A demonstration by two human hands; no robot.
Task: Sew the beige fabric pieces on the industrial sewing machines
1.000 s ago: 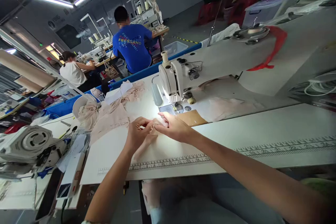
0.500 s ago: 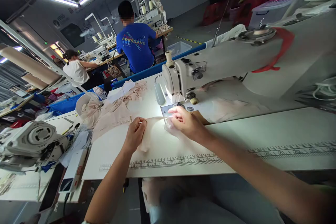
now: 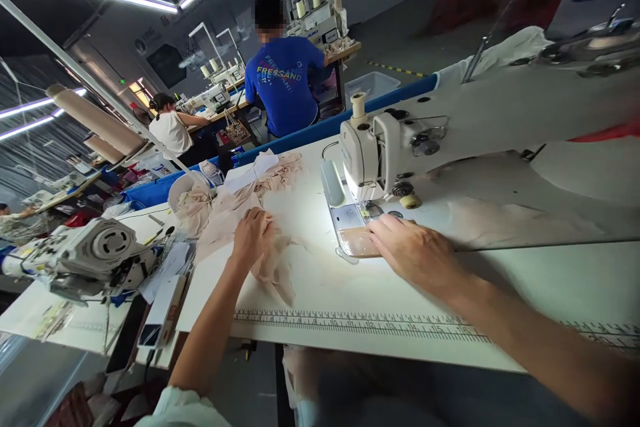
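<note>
My left hand (image 3: pixel 253 235) is closed on a thin beige piece of fabric (image 3: pixel 275 270), which hangs crumpled below the fingers onto the white table. My right hand (image 3: pixel 417 252) lies palm down at the sewing machine, fingers stretched toward the lit needle plate (image 3: pixel 347 217). Its fingertips are beside the shiny tan cover (image 3: pixel 361 242) in front of that plate; nothing shows in them. Above stands the white sewing machine head (image 3: pixel 367 153), its needle area partly hidden. A pile of beige fabric (image 3: pixel 225 220) lies behind and left of my left hand.
A printed ruler (image 3: pixel 350 323) runs along the table's front edge. Another sewing machine (image 3: pixel 100 253) stands at left. A white sheet (image 3: pixel 250 173) rests on the fabric pile. Beyond the blue trough (image 3: pixel 300 140), a person in a blue shirt (image 3: pixel 283 83) and another in white (image 3: pixel 170 133) sit.
My left hand has carried the fabric left, away from the needle area toward the pile. My right hand has let go of the fabric and flattened beside the plate. The view has shifted.
</note>
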